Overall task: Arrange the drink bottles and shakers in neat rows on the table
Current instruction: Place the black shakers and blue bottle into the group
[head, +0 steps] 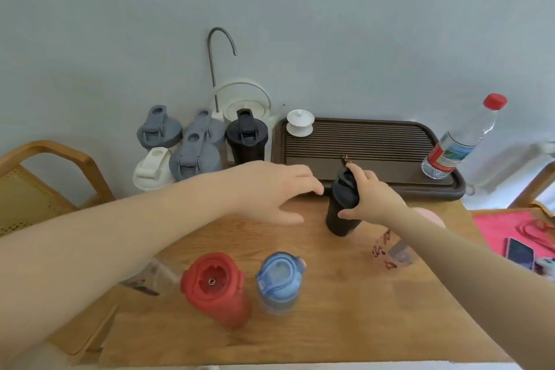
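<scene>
At ten o'clock on the wooden table (345,294) we see grey, white and black shakers (192,141) clustered, lids shut and contents hidden, with a red bottle (214,288) and blue bottle (280,281) at six. Our left hand (270,189) hovers palm-down, fingers spread and empty. At one o'clock, our right hand (371,198) clamps the black shaker (341,213), which stands upright just before the dark tea tray (360,141).

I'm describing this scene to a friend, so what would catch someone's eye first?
Two bare arms reaching in: the right hand grips a black shaker by its lid at the table's middle, the left hand open beside it. Next, the red bottle and blue bottle standing side by side near the front edge.
</scene>
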Action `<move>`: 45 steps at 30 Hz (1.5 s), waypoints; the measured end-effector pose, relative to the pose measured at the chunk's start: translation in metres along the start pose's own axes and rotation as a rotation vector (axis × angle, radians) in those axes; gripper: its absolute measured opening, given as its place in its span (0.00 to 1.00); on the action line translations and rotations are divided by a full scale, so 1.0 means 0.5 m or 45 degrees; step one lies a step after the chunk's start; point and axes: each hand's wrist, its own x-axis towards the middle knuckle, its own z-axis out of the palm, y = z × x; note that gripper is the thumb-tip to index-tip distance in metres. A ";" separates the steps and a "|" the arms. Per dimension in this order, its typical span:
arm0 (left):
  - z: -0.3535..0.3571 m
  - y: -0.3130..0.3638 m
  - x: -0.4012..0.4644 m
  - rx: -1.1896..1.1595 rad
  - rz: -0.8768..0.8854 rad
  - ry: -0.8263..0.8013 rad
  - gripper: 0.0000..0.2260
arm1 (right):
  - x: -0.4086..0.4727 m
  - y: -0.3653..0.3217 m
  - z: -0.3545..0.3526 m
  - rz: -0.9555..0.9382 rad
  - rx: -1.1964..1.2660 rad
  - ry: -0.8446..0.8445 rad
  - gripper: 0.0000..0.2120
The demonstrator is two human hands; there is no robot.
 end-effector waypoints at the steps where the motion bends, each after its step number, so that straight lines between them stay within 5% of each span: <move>1: 0.004 0.016 0.004 0.027 -0.086 -0.155 0.25 | 0.002 -0.004 0.003 -0.042 -0.048 0.036 0.48; 5: 0.046 0.077 0.023 0.106 -0.374 -0.471 0.34 | -0.011 -0.025 -0.015 -0.247 0.011 0.188 0.46; 12: 0.106 0.164 0.060 0.277 -0.665 -0.725 0.30 | -0.051 -0.049 -0.045 -0.490 0.064 0.251 0.48; 16: 0.121 0.171 0.059 0.138 -0.738 -0.792 0.28 | -0.061 -0.031 -0.030 -0.471 0.111 0.191 0.48; 22: 0.061 0.128 0.057 -0.070 -0.837 -0.490 0.25 | -0.058 -0.014 -0.034 -0.404 0.174 0.194 0.48; 31: 0.009 -0.009 -0.011 -0.225 -0.994 0.370 0.28 | -0.043 -0.062 -0.043 -0.309 0.221 0.248 0.49; 45: 0.155 -0.091 -0.019 0.003 -0.911 0.107 0.30 | -0.018 -0.174 0.018 -0.164 0.160 0.134 0.49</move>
